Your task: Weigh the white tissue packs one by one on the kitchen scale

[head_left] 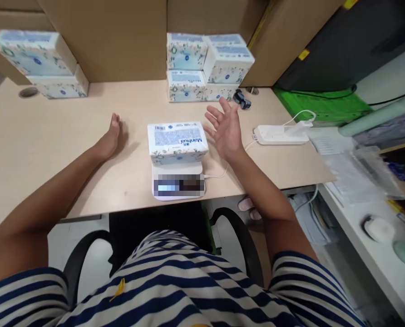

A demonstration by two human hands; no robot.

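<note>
A pack of tissues (177,137) with "Manhua" printed on top rests on a white scale (178,169) near the front of the desk. The scale's display is blurred into blocks. Just right of the pack, my right hand (227,131) is raised, palm showing and fingers spread, holding nothing. Farther off on the left, my left hand (111,136) is seen edge-on above the desk. Its fingers look stretched out and it holds nothing that I can see. A gap lies between that hand and the pack.
Tissue packs stand stacked at the back left (57,63) and back centre (187,86). Beside the centre stack lies a small dark object (242,99). A white power strip (280,135) sits on the right, with a cable running to the scale. Cardboard (121,41) walls the back.
</note>
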